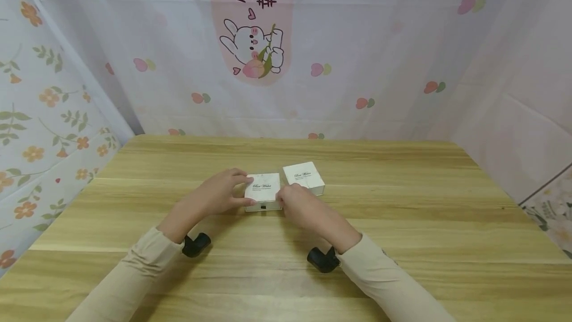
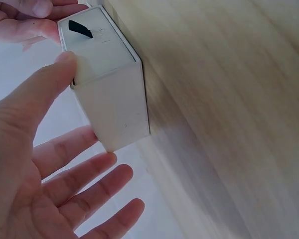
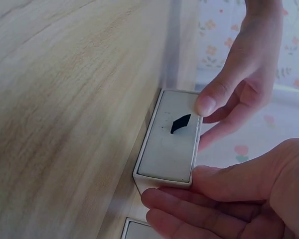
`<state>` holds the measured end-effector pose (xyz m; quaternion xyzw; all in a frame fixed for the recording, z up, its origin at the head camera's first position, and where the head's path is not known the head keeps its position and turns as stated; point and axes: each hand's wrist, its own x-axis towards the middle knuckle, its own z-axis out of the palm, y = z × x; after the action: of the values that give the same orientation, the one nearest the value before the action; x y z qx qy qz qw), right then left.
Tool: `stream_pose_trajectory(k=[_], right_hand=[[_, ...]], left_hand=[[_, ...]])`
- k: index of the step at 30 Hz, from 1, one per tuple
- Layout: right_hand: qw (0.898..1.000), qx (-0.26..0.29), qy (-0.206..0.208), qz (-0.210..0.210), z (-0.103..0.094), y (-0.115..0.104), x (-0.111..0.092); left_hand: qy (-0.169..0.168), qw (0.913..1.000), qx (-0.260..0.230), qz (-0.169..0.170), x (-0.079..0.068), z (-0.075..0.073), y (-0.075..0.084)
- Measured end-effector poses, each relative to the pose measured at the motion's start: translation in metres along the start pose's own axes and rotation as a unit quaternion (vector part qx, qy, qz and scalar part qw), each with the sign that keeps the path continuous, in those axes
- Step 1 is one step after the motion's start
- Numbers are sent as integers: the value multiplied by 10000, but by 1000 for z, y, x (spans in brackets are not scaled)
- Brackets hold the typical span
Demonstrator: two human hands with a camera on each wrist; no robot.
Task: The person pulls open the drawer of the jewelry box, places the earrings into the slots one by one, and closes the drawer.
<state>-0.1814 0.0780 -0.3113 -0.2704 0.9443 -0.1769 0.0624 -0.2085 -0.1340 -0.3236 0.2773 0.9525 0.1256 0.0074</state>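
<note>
A small white drawer-style gift box [image 1: 262, 189] with "Best Wishes" lettering lies on the table, a black ribbon tab [image 3: 181, 123] on its near face. My left hand [image 1: 219, 194] holds it from the left, thumb at the near top edge and forefinger towards the far side; its other fingers spread loosely in the left wrist view. At the right near corner, my right hand [image 1: 300, 204] grips the same box with thumb and curled fingers. The drawer front [image 2: 102, 47] sits within the outer sleeve. A second white gift box [image 1: 305, 175] stands just behind my right hand, turned slightly.
The wooden table [image 1: 402, 202] spreads out around both boxes. Black wrist-worn pieces [image 1: 196, 245] hang beneath each forearm. A printed curtain [image 1: 357, 39] stands along the table's far edge, and a floral cloth [image 1: 49, 88] hangs at the left.
</note>
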Motion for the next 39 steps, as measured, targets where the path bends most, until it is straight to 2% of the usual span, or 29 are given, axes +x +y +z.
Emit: stream_pose_trajectory(k=[10,19,29,39], right_hand=[[9999,79,-69,107,-3,-1,-3],[9997,74,145,-192,-1,1,-6],[9998,75,-124,165,2,-5,-8],[9998,-172,-93,76,2,-6,-13]], left_hand=[[43,9996,270,50,-8,-1,5],[210,9988,438,117,-15,0,10],[422,9956,793,254,-23,-1,18],[695,9917,1015,366,-29,1,25]])
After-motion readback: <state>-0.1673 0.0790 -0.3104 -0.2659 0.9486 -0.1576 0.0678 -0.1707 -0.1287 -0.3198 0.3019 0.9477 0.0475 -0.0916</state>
